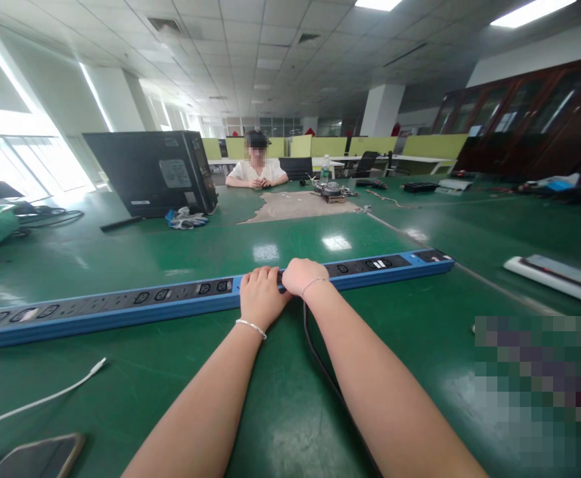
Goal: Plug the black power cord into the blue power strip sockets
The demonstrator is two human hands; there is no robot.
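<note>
A long blue power strip (pixel 170 307) with black sockets lies across the green table. My left hand (pixel 261 292) rests on its middle, fingers curled over the far edge and wrapped round the strip. Just to the right, my right hand (pixel 304 275) is closed at the strip's sockets, with a black cable (pixel 315 348) running from beneath it toward the table's near edge. The end of the cable is hidden under the fingers of my right hand.
A black computer case (pixel 145 169) and gloves (pixel 186 218) stand at the back left. Across the table sits a person (pixel 257 169). A white cable (pixel 46 398) and a phone (pixel 41 458) lie near left; a white device (pixel 554 277) lies at right.
</note>
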